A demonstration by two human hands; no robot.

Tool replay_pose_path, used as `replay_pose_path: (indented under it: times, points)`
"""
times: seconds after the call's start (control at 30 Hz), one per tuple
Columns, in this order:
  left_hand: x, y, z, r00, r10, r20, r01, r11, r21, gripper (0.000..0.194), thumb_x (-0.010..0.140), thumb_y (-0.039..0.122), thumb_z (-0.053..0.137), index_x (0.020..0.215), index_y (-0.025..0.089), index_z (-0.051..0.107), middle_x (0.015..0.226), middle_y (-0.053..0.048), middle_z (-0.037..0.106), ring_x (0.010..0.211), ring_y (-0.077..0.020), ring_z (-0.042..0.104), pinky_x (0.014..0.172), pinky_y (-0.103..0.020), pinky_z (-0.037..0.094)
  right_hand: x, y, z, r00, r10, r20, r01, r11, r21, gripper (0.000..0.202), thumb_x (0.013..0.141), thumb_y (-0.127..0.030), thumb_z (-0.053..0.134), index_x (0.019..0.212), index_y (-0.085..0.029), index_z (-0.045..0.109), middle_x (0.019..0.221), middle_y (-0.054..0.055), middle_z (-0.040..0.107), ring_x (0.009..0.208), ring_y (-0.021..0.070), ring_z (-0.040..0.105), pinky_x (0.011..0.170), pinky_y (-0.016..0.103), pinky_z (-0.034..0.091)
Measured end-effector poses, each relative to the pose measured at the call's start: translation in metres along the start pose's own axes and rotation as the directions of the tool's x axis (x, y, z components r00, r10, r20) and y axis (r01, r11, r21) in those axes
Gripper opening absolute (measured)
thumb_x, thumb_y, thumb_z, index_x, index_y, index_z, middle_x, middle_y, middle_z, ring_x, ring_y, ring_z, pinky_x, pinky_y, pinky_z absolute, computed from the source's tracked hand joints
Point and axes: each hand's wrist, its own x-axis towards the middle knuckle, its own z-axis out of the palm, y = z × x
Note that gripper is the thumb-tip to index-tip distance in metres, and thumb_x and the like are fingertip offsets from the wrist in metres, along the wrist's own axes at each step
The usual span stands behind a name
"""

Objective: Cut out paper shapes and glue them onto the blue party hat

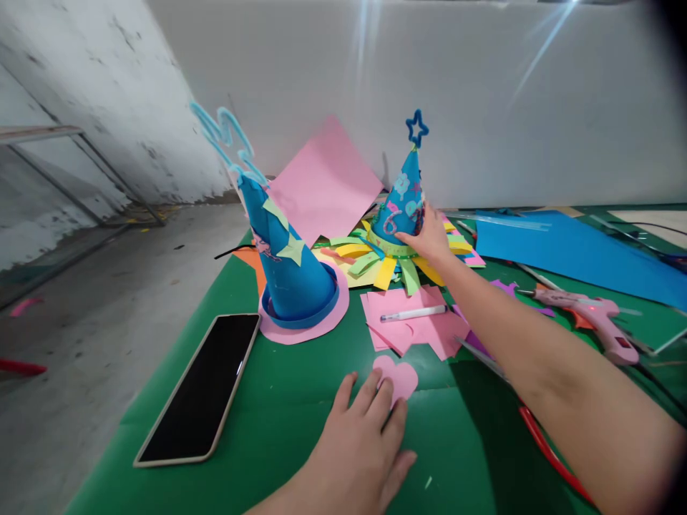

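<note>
The right forearm cuts across the right side of the green bench [268, 429] beyond the pink paper heart [401, 380], covering the middle of the scissors [486, 360], so that only blades and a red handle show. The handle runs out of view to the right of the heart. The left wrist is also cut off, on the near side of the heart. Its fingertips hide the heart's left and lower edge; the left hand [354, 443] lies palm down, loosely spread and unclenched, grasping nothing. The right hand [431, 239], well beyond the heart, is at the fringed blue hat [406, 189], thumb across its front and the other fingers partly lost along its right side; the hold looks like a grip, but I cannot tell for sure whether it is closed or merely touching. The yellow and green fringe overlaps the papers beneath, whose outlines are hard to follow. Just behind the heart lie pink paper scraps [386, 335] under a white pen [414, 313]. Left of the heart are a dark-screened phone [204, 390] and, farther back, a tilted blue hat with a pink brim [300, 282].
</note>
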Motion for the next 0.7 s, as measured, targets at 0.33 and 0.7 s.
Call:
replay_pose_path:
  times: [0.33,0.7]
  points:
    - [0.001,0.003,-0.008,0.999,-0.03,0.026,0.031,0.999,-0.015,0.04,0.087,0.039,0.03,0.119,0.019,0.044,0.122,-0.011,0.05,0.118,-0.0292,0.036,0.091,-0.05,0.031,-0.052,-0.035,-0.081,0.921,-0.234,0.313,0.275,0.957,-0.092,0.028,0.08,-0.028,0.044,0.105,-0.017,0.048,0.091,0.008,0.06,0.082,0.0206,0.057,0.071,0.032,0.044]
    - [0.002,0.006,-0.01,0.997,-0.051,0.06,0.054,0.998,-0.044,0.04,0.088,0.039,0.03,0.121,0.02,0.043,0.126,-0.012,0.046,0.118,-0.029,0.036,0.089,-0.05,0.032,-0.097,-0.063,-0.089,0.525,-0.273,0.806,0.572,0.814,-0.097,0.018,0.069,-0.012,0.051,0.083,-0.016,0.062,0.077,0.008,0.063,0.073,0.0219,0.058,0.057,0.027,0.035]
